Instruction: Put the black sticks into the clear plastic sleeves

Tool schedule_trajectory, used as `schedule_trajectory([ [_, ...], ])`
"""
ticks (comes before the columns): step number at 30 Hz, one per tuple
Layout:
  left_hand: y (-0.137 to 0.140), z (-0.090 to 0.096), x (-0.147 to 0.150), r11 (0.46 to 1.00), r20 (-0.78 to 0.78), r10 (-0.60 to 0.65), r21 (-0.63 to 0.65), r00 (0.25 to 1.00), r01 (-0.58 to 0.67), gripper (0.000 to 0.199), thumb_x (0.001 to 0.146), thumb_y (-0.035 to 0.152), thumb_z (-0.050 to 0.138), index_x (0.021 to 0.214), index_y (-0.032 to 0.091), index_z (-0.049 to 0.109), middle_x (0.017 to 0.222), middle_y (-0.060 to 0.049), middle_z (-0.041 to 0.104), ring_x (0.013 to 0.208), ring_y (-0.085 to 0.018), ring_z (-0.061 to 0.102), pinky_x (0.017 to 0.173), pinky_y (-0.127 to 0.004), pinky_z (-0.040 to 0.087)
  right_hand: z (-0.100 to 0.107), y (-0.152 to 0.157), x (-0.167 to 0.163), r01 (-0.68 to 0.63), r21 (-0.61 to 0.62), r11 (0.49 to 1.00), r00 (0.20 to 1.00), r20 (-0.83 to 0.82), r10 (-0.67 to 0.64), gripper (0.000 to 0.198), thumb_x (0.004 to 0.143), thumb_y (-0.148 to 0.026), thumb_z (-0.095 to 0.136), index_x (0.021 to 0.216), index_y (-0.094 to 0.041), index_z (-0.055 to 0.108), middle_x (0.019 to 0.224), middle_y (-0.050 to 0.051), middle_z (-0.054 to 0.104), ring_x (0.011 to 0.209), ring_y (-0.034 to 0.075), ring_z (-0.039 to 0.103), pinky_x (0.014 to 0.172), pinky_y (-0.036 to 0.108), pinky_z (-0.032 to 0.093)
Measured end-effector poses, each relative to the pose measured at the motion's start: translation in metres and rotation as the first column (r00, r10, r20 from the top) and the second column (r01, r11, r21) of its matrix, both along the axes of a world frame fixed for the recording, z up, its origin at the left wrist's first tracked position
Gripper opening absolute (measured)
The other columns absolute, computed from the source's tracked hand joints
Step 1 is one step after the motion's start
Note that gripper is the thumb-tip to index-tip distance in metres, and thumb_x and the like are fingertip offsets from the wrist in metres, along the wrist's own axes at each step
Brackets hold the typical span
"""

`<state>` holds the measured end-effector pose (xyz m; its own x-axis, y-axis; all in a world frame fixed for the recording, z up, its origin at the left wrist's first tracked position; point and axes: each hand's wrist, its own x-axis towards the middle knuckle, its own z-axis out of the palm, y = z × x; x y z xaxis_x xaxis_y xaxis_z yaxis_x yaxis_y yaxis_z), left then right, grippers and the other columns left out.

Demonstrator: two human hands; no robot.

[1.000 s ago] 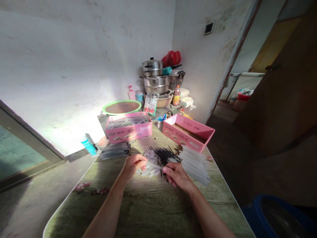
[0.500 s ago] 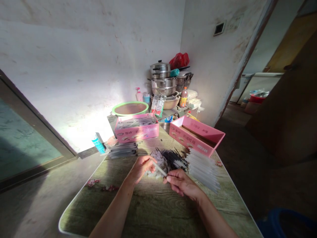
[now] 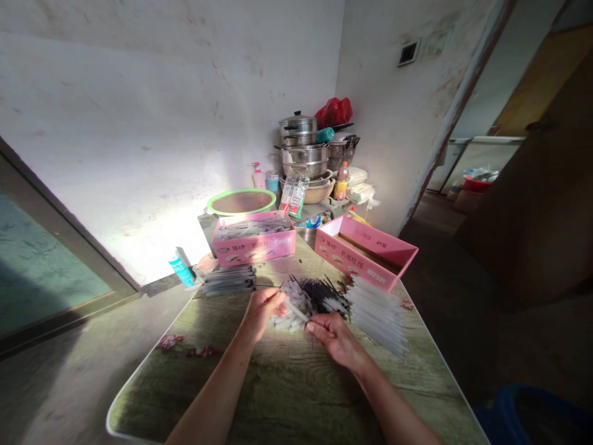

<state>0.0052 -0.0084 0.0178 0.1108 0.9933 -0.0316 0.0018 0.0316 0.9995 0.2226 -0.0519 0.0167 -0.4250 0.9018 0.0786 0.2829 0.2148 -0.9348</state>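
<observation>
A slim translucent white tube [image 3: 296,311] spans the gap between my two hands above the table. My right hand [image 3: 331,334] pinches its near right end. At the other end, the fingers of my left hand [image 3: 264,311] are closed around the tip, where a thin dark bit shows above them. Just beyond lie a heap of small white plastic pieces [image 3: 290,322] and a pile of thin black sticks [image 3: 322,295]. Many long translucent tubes [image 3: 377,318] are laid side by side to the right. Dark-tipped tubes [image 3: 229,280] form a stack at the left.
A pink box [image 3: 254,247] filled with tubes stands at the back left of the wood-patterned table [image 3: 287,395]. Another pink box [image 3: 365,250] is at the back right. Behind are a green-rimmed basin [image 3: 241,202] and stacked pots [image 3: 303,154]. A blue-white canister [image 3: 181,270] is left.
My right hand has shifted slightly left and up, toward my left hand. My left fingers have closed in on the tube's far end. The whole view has drifted a little.
</observation>
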Motion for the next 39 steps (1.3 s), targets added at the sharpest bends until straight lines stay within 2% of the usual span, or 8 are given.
schedule_trajectory([
  [7,0.003,-0.006,0.003,0.997,0.016,0.072,0.002,0.997,-0.072,0.027,0.079,0.043,0.063,0.08,0.018,0.07,0.063,-0.005,0.066,0.062,-0.019,0.064,0.06,-0.029,0.051,-0.007,-0.003,-0.006,0.056,0.427,0.903,0.947,0.264,-0.184,0.034,0.095,-0.042,0.041,0.076,-0.019,0.058,0.068,0.005,0.055,0.061,0.016,0.046,0.061,0.028,0.026],
  [12,0.005,-0.007,-0.003,0.999,0.095,0.022,-0.044,0.995,-0.018,0.033,0.078,0.048,0.062,0.078,0.016,0.069,0.06,-0.005,0.066,0.058,-0.018,0.062,0.056,-0.027,0.048,-0.004,-0.002,-0.007,0.047,0.05,0.998,0.999,-0.01,-0.046,0.043,0.091,-0.05,0.047,0.063,-0.019,0.055,0.051,-0.003,0.04,0.047,0.01,0.035,0.05,0.025,0.023],
  [17,0.004,-0.007,-0.003,0.999,0.168,-0.035,-0.018,0.985,0.038,0.031,0.078,0.045,0.065,0.078,0.015,0.07,0.055,-0.002,0.063,0.051,-0.013,0.058,0.052,-0.024,0.046,-0.006,0.0,-0.007,-0.061,-0.342,0.938,0.964,-0.263,-0.033,0.04,0.085,-0.054,0.051,0.084,-0.016,0.064,0.038,-0.011,0.031,0.032,0.007,0.016,0.039,0.023,0.015],
  [21,0.003,-0.007,0.005,0.995,0.108,0.085,0.04,0.99,-0.09,0.026,0.076,0.039,0.069,0.073,0.014,0.07,0.055,-0.001,0.064,0.051,-0.013,0.06,0.052,-0.022,0.048,-0.006,-0.001,-0.011,0.072,-0.071,0.995,0.992,-0.094,-0.079,0.042,0.088,-0.053,0.048,0.067,-0.018,0.057,0.046,-0.007,0.034,0.04,0.008,0.028,0.045,0.024,0.02],
  [25,0.011,-0.008,-0.002,0.983,0.25,0.18,-0.007,0.951,-0.184,0.027,0.07,0.038,0.074,0.068,0.012,0.069,0.053,-0.001,0.064,0.047,-0.011,0.058,0.046,-0.02,0.047,-0.004,-0.006,-0.013,0.11,0.364,0.925,0.978,0.127,-0.166,0.04,0.094,-0.043,0.041,0.064,-0.018,0.049,0.061,-0.001,0.044,0.057,0.012,0.04,0.057,0.027,0.025],
  [30,0.023,-0.007,-0.032,0.947,0.511,0.276,0.003,0.814,-0.322,0.029,0.066,0.039,0.079,0.068,0.012,0.067,0.062,-0.001,0.065,0.052,-0.007,0.059,0.046,-0.014,0.046,-0.008,-0.007,-0.006,0.1,0.148,0.984,0.995,0.006,-0.102,0.044,0.095,-0.046,0.04,0.059,-0.02,0.041,0.055,-0.004,0.034,0.051,0.011,0.033,0.051,0.025,0.023],
  [35,0.016,-0.003,-0.021,0.96,0.136,0.175,0.198,0.975,-0.2,0.027,0.078,0.037,0.066,0.087,0.013,0.073,0.067,-0.002,0.068,0.058,-0.014,0.063,0.055,-0.023,0.053,-0.006,0.006,0.002,0.253,0.152,0.955,0.967,-0.077,-0.244,0.037,0.093,-0.046,0.043,0.071,-0.02,0.055,0.054,-0.004,0.042,0.051,0.012,0.039,0.05,0.024,0.029],
  [39,0.012,0.001,-0.009,0.924,-0.172,0.226,0.351,0.959,-0.155,0.021,0.079,0.03,0.061,0.087,0.016,0.074,0.075,-0.001,0.07,0.058,-0.012,0.062,0.055,-0.022,0.051,-0.002,0.018,0.035,0.444,0.209,0.871,0.896,-0.085,-0.436,0.028,0.089,-0.043,0.052,0.095,-0.017,0.061,0.056,-0.004,0.05,0.051,0.014,0.046,0.051,0.025,0.035],
])
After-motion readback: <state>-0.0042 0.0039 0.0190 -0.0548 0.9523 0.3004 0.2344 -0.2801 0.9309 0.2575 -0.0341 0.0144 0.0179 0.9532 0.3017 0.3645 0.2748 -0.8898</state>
